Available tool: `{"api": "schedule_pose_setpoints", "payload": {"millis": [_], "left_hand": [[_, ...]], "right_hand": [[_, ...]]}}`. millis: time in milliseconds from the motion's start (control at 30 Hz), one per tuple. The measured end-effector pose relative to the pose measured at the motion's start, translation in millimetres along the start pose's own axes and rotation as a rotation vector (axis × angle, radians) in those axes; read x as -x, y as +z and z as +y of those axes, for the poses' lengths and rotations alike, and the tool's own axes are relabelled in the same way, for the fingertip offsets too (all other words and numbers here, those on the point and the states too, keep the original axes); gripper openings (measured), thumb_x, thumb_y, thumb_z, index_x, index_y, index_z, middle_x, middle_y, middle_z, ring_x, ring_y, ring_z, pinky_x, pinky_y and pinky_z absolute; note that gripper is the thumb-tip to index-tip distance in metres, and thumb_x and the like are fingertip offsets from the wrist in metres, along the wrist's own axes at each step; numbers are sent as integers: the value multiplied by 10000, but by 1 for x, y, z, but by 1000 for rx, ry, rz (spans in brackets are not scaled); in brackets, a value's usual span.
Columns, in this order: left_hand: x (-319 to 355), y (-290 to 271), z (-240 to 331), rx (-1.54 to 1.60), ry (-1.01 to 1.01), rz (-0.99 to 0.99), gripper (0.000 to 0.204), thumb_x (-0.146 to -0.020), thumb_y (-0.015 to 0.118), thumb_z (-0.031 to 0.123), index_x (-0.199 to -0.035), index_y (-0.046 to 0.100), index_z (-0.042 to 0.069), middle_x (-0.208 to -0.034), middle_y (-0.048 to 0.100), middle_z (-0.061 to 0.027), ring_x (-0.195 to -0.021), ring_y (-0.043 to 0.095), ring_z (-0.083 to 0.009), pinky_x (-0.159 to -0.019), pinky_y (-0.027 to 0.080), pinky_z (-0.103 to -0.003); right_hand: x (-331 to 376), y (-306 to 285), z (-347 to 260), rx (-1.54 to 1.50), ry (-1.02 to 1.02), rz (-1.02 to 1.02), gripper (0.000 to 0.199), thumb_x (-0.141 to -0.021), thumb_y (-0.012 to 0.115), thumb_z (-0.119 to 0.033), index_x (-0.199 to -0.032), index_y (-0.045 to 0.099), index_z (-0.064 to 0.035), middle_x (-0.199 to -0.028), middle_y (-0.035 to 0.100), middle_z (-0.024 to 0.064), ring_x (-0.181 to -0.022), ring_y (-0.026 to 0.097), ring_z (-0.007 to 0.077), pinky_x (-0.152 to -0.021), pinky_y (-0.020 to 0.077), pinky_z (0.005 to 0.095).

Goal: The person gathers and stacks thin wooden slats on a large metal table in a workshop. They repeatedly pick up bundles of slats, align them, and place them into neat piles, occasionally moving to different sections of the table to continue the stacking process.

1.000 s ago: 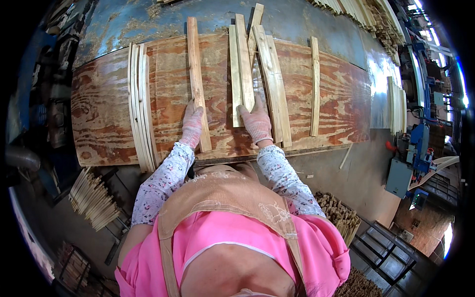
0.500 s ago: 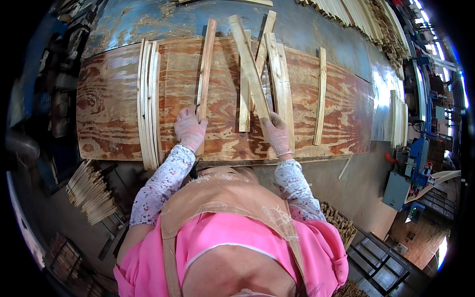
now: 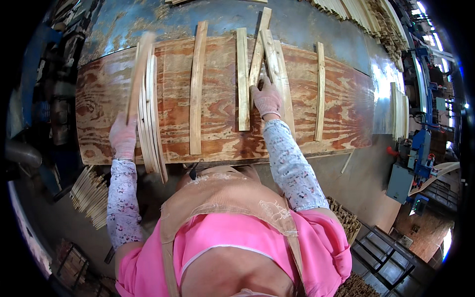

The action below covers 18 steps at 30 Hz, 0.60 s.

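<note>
My left hand (image 3: 123, 136), in a pale glove, is closed on the near end of a wooden strip (image 3: 139, 74), blurred by motion. That strip slants over a row of several pale strips (image 3: 149, 109) at the board's left. Right of the middle, my gloved right hand (image 3: 267, 99) has its thumb and fingers around a slanting wooden strip (image 3: 259, 52); its palm side is hidden. Beside this hand lie a short strip (image 3: 242, 84) and two strips (image 3: 278, 74) close together. A single strip (image 3: 198, 89) lies between my hands.
The strips lie on a stained plywood board (image 3: 217, 99) over a worn blue table (image 3: 198, 12). Another strip (image 3: 319, 94) lies toward the right. Stacked strips (image 3: 351, 17) fill the far right; a bundle (image 3: 90, 195) stands lower left. Blue machinery (image 3: 420, 153) is at right.
My left hand has carried its strip left to the row. The strip from my right hand now lies between my hands, and that hand has reached forward to the slanting strip.
</note>
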State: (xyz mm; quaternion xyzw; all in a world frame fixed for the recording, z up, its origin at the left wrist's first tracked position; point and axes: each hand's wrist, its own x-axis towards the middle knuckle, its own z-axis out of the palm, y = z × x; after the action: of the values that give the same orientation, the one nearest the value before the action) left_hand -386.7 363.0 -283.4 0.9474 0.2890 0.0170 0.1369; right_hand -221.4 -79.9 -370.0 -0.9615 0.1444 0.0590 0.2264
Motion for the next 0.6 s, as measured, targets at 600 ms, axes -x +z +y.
{"api": "schedule_pose_setpoints", "payload": {"millis": [600], "left_hand": [[-10,87,-110,61,115,11,646,-1081,453,513,-1577,478,101,-1618,479,-169,-1461,475,-374,-1230,354,-476]], "right_hand": [[-20,-10,-37,-678,-42,-132,338,-913,755,-179,-1188,729,16,-1019,761,95,-926,693,181,-866,547,324]]}}
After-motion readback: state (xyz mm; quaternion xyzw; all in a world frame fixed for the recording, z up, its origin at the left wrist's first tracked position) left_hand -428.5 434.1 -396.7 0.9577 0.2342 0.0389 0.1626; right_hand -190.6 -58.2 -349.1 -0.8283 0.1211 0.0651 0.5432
